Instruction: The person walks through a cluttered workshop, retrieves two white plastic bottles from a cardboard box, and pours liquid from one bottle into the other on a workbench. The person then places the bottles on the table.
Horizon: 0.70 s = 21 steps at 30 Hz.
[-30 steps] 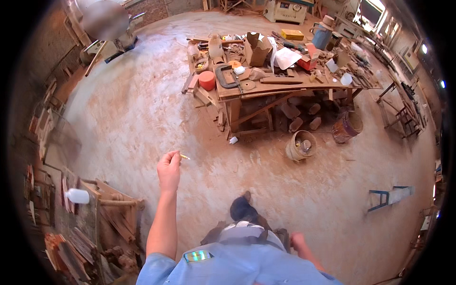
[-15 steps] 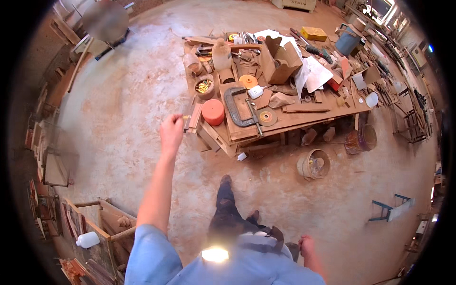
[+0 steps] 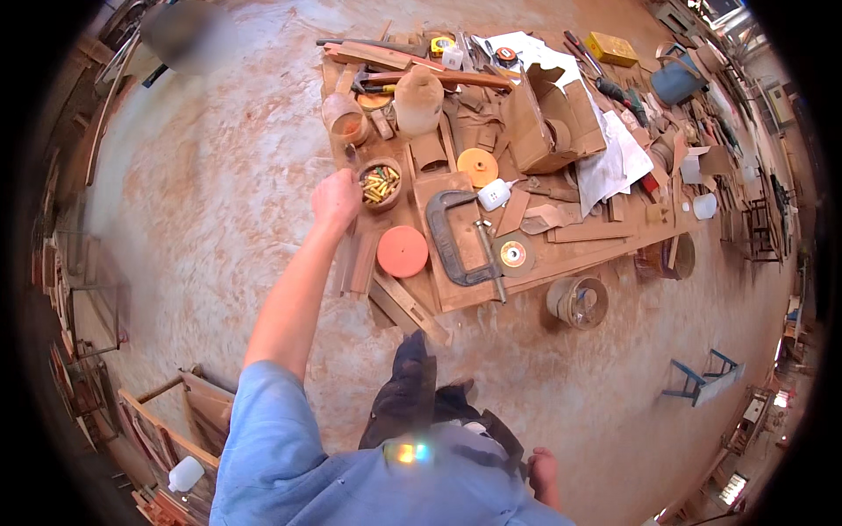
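My left hand (image 3: 336,200) reaches to the near left edge of the workbench, its fingers closed beside a round bowl (image 3: 368,203). In that bowl lie several small brass-coloured pieces (image 3: 381,182), a few of them greenish. Whatever the fingers pinch is too small or hidden to make out. Close to the wrist are strips of wood (image 3: 361,261) and a round red-orange lid (image 3: 403,252). Down by my right side hangs my right hand (image 3: 542,469), loosely curled, with nothing seen in it.
A C-clamp (image 3: 445,235), an abrasive disc (image 3: 514,255), a white bottle (image 3: 495,194), a cloudy plastic jug (image 3: 418,101) and a cardboard box (image 3: 554,123) crowd the dusty bench. Beyond its right front edge stands a bucket (image 3: 577,303); a small blue stool (image 3: 702,377) is farther right.
I have come closer to the bench. My left hand has moved from beside the wood strips up to the bowl; the small yellowish piece at its fingertips no longer shows.
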### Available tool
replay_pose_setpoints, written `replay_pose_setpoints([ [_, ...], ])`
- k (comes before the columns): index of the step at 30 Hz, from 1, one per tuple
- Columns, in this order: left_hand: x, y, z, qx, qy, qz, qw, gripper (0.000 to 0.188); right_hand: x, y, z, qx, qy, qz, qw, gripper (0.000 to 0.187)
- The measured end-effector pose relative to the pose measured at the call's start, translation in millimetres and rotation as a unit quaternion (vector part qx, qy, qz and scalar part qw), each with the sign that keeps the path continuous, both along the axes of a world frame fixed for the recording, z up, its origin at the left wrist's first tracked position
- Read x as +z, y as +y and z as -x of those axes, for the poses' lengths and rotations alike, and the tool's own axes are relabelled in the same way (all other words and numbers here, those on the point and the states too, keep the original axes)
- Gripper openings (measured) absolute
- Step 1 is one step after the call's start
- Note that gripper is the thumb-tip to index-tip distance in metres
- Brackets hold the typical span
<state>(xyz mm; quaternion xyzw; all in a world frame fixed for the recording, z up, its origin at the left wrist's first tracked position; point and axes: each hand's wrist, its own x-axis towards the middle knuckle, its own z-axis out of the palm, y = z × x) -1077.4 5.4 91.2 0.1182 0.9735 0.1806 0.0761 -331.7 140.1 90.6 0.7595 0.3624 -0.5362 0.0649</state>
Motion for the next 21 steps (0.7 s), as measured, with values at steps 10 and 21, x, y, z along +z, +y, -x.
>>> replay_pose_setpoints([
  [10, -43.2, 3.0, 14.8, -0.017, 0.013, 0.102, 0.995, 0.026, 3.6, 21.0, 37.9, 0.055, -0.058, 0.019, 0.997, 0.033],
  [21, 21.3, -12.6, -52.6, 0.014, 0.106, -0.002, 0.994, 0.03, -30.8, 152.1, 15.4, 0.109, 0.043, 0.039, 0.992, 0.033],
])
